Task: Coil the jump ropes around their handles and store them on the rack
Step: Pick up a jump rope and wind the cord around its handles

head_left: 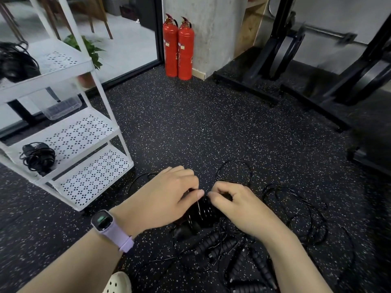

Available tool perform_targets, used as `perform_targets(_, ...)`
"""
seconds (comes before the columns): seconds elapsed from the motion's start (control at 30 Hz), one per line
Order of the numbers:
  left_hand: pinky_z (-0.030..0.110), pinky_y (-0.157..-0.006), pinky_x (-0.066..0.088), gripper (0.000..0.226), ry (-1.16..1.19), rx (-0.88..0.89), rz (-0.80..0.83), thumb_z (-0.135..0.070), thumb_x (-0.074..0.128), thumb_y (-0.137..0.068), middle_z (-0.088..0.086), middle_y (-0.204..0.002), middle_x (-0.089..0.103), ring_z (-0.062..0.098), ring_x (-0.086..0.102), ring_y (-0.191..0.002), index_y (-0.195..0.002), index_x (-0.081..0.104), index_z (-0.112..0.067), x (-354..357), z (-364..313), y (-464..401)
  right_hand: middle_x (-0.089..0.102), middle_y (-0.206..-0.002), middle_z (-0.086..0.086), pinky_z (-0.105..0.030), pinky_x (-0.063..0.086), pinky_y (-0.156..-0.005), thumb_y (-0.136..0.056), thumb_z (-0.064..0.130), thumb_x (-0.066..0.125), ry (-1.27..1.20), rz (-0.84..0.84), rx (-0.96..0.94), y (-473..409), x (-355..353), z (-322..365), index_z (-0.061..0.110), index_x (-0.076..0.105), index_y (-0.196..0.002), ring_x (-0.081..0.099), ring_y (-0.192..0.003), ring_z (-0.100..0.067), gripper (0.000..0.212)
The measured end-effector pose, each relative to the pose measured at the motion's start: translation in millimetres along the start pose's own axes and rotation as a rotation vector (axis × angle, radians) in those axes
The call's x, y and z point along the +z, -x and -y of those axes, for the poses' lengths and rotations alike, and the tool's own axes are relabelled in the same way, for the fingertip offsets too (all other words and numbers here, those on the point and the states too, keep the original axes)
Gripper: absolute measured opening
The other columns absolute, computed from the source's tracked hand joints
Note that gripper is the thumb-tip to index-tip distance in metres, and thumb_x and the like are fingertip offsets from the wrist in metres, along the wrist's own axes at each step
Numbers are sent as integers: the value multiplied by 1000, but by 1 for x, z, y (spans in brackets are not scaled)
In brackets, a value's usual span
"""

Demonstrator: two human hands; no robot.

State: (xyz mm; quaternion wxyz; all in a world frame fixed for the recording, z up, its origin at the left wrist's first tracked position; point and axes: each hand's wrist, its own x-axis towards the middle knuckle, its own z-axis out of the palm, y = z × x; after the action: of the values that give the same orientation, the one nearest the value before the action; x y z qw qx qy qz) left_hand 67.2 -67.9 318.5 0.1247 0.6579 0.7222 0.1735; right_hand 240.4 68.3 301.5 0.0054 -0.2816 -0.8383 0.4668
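Fingers of the left hand and those of the right hand curl around a black jump rope bundle, pinching its thin cord just above the speckled floor. More ridged handles and loose cords lie tangled beneath and to the right, while one coiled rope sits on the middle shelf of the white rack at left; two red extinguishers stand by the far wall.

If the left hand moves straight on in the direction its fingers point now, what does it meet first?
Most likely the right hand: the left hand points right across the handles both grip, fingertips almost touching. Depth looks equal, though one view cannot confirm.
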Motion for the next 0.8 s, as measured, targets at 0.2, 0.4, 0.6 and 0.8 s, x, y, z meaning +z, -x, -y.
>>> perform_targets(0.2,24,-76,44,38,661,-236,214,-37,45,-107,-10,-73,51,7,47,-71,-76,52,-15,-10,-6,-3,42,-70,5,-29,31,-62,-85,51,51,-239,124,-79,0,-2,4,12,52,-79,39,-66,-11,39)
perform_targets(0.4,26,-73,41,29,1084,-385,264,-31,52,-104,-1,-76,55,19,48,-76,-83,65,-17,-19,-3,-3,51,-76,0,-31,43,-63,-80,51,54,-589,160,3,-3,5,6,30,60,-75,51,-72,-14,22)
perform_targets(0.6,14,-73,51,26,1031,-437,133,-20,54,-101,-1,-69,62,10,57,-66,-77,58,-10,-17,-2,0,41,-83,-11,-28,33,-56,-98,37,53,-1149,135,34,-10,6,0,8,55,-111,30,-68,-20,32)
perform_targets(0.8,21,-46,24,38,917,-480,249,-31,35,-111,-7,-59,37,8,29,-49,-87,55,-10,-2,4,-7,49,-69,-6,-31,28,-54,-107,28,34,-1271,-202,168,-21,6,-1,8,56,-105,34,-55,-16,30)
